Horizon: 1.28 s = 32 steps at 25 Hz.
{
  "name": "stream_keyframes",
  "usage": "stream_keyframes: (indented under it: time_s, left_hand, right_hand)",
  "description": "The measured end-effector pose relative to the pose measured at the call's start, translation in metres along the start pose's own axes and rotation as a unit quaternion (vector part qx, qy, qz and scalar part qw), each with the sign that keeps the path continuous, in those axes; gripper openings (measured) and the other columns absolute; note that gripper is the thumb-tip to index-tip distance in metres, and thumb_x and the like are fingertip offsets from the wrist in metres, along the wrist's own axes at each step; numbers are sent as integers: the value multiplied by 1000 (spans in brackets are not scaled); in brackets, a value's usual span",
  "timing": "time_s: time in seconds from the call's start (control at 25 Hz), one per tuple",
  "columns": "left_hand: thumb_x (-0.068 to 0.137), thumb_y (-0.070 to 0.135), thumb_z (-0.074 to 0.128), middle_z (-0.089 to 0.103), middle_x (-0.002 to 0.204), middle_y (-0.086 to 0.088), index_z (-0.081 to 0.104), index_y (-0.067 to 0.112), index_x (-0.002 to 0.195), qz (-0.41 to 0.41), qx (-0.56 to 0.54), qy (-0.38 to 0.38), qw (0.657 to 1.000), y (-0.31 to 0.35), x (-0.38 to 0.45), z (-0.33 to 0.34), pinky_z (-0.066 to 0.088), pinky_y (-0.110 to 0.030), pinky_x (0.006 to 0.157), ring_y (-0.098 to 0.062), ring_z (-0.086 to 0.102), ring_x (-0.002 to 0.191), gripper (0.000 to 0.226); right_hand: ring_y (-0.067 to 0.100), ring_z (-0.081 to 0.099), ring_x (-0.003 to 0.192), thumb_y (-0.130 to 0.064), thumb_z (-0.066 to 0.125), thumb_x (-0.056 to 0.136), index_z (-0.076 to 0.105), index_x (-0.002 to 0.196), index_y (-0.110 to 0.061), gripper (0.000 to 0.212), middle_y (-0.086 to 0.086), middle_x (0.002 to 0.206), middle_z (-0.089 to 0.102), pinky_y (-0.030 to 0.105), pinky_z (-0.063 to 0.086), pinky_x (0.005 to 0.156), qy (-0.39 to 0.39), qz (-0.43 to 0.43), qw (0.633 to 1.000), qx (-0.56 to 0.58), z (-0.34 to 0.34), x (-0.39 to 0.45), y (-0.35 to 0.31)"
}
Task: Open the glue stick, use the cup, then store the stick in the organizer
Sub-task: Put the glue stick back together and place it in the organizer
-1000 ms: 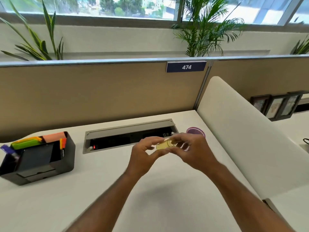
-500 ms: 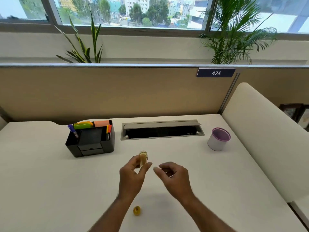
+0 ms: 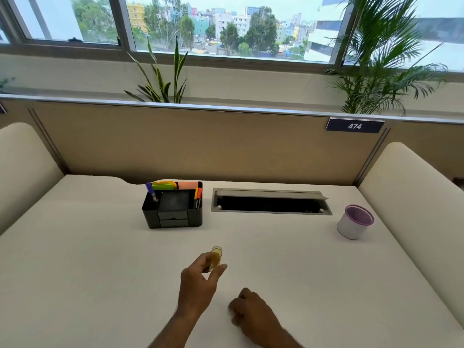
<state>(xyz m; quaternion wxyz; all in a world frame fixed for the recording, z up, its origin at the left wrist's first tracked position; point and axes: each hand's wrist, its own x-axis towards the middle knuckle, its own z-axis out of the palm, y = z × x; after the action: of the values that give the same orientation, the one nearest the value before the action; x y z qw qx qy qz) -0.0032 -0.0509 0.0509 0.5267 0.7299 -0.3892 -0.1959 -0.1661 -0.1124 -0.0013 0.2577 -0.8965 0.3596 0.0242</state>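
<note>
My left hand [image 3: 198, 285] holds the small yellow glue stick [image 3: 216, 257] upright between thumb and fingers, low over the middle of the white desk [image 3: 75, 272]; its top end is uncapped. My right hand [image 3: 253, 315] rests on the desk a little right and nearer to me, fingers curled under, and whether it holds anything is hidden. The yellow cap is not in sight. The black organizer [image 3: 195, 217], with markers and sticky notes in it, stands at the back left of centre. A white cup with a purple rim [image 3: 354, 223] stands at the far right.
A grey cable hatch [image 3: 271, 203] lies open in the desk between organizer and cup. Cream padded dividers close off the left [image 3: 22, 167] and right [image 3: 414, 197] sides, and a tan partition [image 3: 200, 146] runs along the back.
The hands have come apart with the cap off the stick. My left hand keeps the stick upright; my right hand has dropped to the desk and curled. The cap seen on the desk is out of sight.
</note>
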Motion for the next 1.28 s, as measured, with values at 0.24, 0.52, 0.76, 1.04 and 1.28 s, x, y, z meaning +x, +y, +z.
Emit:
stream_keyframes:
  time_s: [0.24, 0.52, 0.76, 1.04, 1.28]
  left_hand:
    - [79, 29, 80, 75, 89, 12, 71, 24, 102, 29, -6, -7, 1000, 12, 1, 6, 52, -14, 69, -9, 69, 83, 26]
    - [79, 31, 79, 74, 91, 12, 70, 22, 106, 70, -18, -12, 997, 42, 6, 19, 53, -12, 72, -10, 70, 85, 30]
    - [80, 32, 78, 76, 88, 12, 71, 23, 103, 100, -26, -20, 994, 55, 6, 20, 58, -19, 72, -5, 70, 82, 25]
    - [80, 28, 79, 76, 89, 9, 72, 23, 104, 126, -21, -10, 992, 60, 4, 11, 54, -12, 72, -5, 69, 83, 26]
    - [80, 25, 80, 75, 95, 6, 72, 21, 112, 131, 16, -13, 991, 59, 5, 10, 48, -3, 69, -4, 66, 81, 33]
  right_hand:
    - [13, 64, 86, -27, 72, 88, 71, 106, -28, 18, -1, 101, 67, 29, 58, 82, 194, 72, 912, 353, -80, 4, -31]
    - [23, 71, 90, -21, 83, 77, 67, 93, -15, 23, 8, 94, 73, 34, 61, 80, 296, 21, 812, 502, -155, -2, -69]
    - [22, 72, 89, -15, 83, 77, 63, 83, -22, 22, 6, 98, 75, 37, 61, 80, 300, -27, 854, 424, -158, -5, -79]
    - [8, 68, 99, -24, 79, 81, 70, 115, -22, 35, -12, 108, 71, 31, 58, 89, 258, -47, 920, 292, -160, -7, -70]
    - [10, 64, 96, -25, 79, 82, 72, 115, -21, 35, -4, 111, 71, 25, 59, 80, 220, -55, 959, 172, -173, -7, -66]
